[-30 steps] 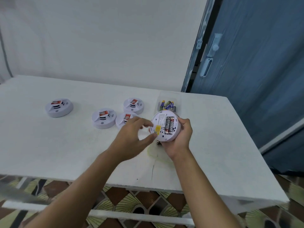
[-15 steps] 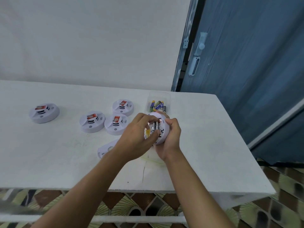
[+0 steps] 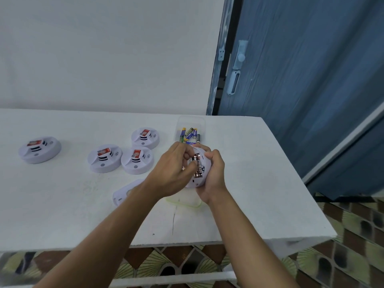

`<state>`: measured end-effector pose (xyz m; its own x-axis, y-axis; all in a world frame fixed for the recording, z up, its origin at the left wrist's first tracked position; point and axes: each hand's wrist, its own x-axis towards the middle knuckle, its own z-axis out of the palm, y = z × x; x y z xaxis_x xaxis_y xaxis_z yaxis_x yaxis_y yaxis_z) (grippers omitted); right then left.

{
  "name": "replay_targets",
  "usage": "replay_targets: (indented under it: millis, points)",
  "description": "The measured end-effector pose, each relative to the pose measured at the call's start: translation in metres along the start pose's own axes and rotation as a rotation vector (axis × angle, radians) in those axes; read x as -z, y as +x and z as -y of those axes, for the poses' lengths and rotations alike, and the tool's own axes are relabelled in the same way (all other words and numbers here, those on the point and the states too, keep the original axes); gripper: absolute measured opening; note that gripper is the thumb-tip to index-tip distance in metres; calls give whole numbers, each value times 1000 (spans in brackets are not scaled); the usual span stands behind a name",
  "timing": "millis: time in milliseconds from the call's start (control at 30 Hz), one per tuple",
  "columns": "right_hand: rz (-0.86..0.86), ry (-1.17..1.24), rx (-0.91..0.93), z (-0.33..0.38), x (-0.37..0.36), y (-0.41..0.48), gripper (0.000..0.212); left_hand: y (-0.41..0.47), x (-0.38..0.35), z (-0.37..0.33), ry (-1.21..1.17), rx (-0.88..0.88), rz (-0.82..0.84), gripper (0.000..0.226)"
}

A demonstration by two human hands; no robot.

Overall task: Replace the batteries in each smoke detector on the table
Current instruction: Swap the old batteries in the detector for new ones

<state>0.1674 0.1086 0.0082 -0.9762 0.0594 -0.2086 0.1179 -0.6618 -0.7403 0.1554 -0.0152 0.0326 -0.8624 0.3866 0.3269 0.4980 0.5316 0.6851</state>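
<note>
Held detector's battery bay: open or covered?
Open: batteries sit exposed in the held detector; the right hand grips it, the left hand pinches the batteries.

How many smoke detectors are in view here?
5. Four lie on the table: one far left, three clustered mid-table. The fifth detector is gripped by the right hand, left hand pinching its batteries. Half-hidden white part behind the left forearm: likely a cover.

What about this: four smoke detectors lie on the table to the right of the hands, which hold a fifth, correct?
No: the head view shows the four smoke detectors on the table left of the hands, not right. The left hand and right hand do hold the fifth detector.
</note>
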Motion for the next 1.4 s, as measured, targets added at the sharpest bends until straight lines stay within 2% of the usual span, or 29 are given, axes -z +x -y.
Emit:
replay_targets:
  millis: [133,233,400,533,733,900,1000,1100,1300,1400]
  points:
    - [-59,-18,11,3,3,0,34,4,-4,0,8,-7,20,13]
    - [-106,-34,37,7,4,3,43,5,-6,2,37,-87,41,31]
    - [-130,-80,54,16,10,6,42,9,-2,-2,88,-144,41,49]
    - [-136,-139,27,21,12,7,33,12,-5,-9,206,-259,7,37]
    - [-108,-235,-29,30,12,7,32,16,-10,-14,385,-340,-42,35]
    - [-79,-256,-25,37,12,10,41,17,-7,-16,362,-390,-64,30]
    - [-86,-212,-30,40,11,9,39,17,-5,-16,288,-379,-25,30]
    - [-127,-182,0,40,9,8,31,14,-6,-15,164,-307,-1,30]
    - [-239,-238,80,30,9,9,33,9,-9,-22,-395,266,16,26]
    - [-277,-254,88,29,10,8,31,9,-5,-16,-568,384,74,28]
